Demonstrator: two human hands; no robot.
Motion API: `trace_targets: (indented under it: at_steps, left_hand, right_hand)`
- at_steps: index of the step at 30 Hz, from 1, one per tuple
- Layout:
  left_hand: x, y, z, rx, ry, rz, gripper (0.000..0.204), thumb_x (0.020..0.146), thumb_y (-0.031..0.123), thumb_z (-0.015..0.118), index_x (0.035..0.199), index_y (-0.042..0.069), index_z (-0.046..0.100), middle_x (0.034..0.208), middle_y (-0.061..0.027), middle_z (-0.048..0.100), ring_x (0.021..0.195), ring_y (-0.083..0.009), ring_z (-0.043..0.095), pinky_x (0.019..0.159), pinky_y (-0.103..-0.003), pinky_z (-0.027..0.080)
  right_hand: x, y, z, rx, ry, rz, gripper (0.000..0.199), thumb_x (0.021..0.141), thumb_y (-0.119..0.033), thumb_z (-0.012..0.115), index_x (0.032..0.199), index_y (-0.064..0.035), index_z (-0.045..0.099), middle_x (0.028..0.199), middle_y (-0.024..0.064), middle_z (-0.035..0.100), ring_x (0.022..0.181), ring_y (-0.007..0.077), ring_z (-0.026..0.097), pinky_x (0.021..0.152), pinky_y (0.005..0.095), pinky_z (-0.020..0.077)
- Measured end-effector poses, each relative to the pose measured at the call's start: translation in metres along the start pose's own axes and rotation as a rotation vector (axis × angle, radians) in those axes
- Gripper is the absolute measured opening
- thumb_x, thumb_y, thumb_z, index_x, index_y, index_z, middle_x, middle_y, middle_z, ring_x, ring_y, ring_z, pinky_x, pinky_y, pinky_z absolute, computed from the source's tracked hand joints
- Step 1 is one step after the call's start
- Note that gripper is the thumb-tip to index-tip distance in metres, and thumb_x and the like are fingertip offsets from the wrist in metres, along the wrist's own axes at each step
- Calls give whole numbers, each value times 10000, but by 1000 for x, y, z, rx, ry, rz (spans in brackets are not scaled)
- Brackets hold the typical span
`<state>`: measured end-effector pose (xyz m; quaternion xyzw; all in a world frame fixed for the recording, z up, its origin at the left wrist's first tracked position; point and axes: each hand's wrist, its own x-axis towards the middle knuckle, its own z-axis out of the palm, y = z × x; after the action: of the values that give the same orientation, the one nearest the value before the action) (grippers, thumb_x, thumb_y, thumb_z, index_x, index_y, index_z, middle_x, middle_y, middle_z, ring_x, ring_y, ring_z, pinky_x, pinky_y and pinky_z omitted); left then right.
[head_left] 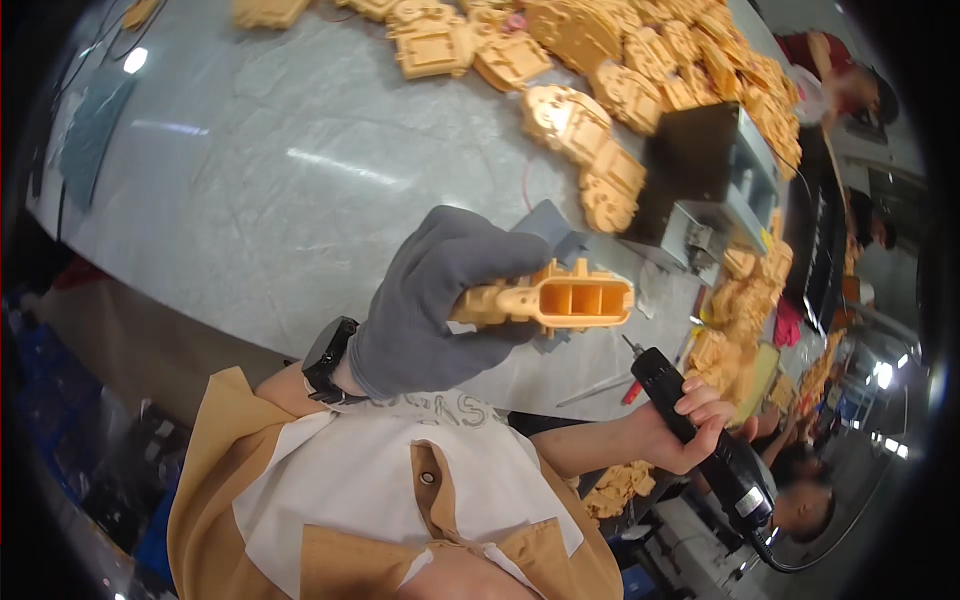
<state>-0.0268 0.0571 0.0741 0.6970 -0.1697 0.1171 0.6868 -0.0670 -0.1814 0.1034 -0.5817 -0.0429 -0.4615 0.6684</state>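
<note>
Orange plastic housing (560,300), a moulded part with a handle-like stem and an open, divided end, sits raised above the near edge of the grey worktable (250,200), pinched in your gloved left hand (425,305). The glove's fingers are closed around the stem, leaving the boxy open end free and turned toward your right side. Your bare right hand (695,425) is wrapped firmly around a black corded rotary tool (700,440), its thin bit angled up toward the housing but clearly apart from it.

To work the part cleanly, judging from how things lie: keep the gloved grip back on the stem so no finger sits near the open end, and turn the part rather than twisting your right wrist. Bring the bit in lightly along an edge (the thin walls inside the opening look easy to gouge). The cord (790,560) trails off below your right hand; let it hang slack so it cannot tug the tool off line.

Beyond, a heap of similar orange parts (620,90) spreads over the far side of the table beside a black-and-grey metal box (700,170). Other people work at the far right.
</note>
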Motion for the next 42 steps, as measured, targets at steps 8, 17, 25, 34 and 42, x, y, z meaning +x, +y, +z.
trace_targets:
  at_steps: [8, 17, 25, 34, 42]
  left_hand:
    - [-109, 45, -117, 676, 417, -20, 472, 629, -9, 700, 1057, 38, 506, 1001, -116, 542, 923, -268, 508, 802, -379, 431]
    - [-191, 34, -151, 751, 1288, -507, 313, 819, 70, 568, 1102, 6, 453, 1071, -123, 533, 947, -229, 513, 841, -317, 409]
    - [-200, -11, -179, -721, 1706, -564, 338, 859, 254, 478, 1100, 18, 470, 1082, -119, 507, 992, -250, 488, 893, -360, 389]
    - [135, -61, -93, 1478, -384, 367, 694, 680, -4, 527, 1334, 107, 325, 1346, -191, 333, 1237, -335, 337, 1035, -415, 258]
    - [133, -90, -91, 1182, -564, 27, 694, 585, 301, 712, 1215, 145, 467, 962, -144, 531, 892, -295, 532, 751, -369, 451]
  right_hand:
    - [2, 35, -25, -48, -20, 147, 166, 777, -144, 458, 624, -84, 432, 573, 29, 383, 557, 137, 413, 577, 288, 345]
    - [11, 58, -45, -78, -40, 214, 132, 778, -117, 530, 723, 3, 526, 567, 38, 380, 563, 156, 426, 638, 336, 381]
    - [5, 41, -44, -152, 102, 322, 144, 757, -159, 456, 653, -68, 413, 571, 44, 354, 608, 148, 401, 671, 316, 342]
    - [-7, 25, -19, -36, 100, 292, 540, 748, -74, 474, 1253, -40, 286, 614, 26, 361, 527, 124, 418, 603, 314, 384]
    - [-15, 11, -58, -77, 343, 244, 492, 725, -34, 486, 1179, -1, 299, 600, 41, 409, 483, 134, 432, 560, 299, 403]
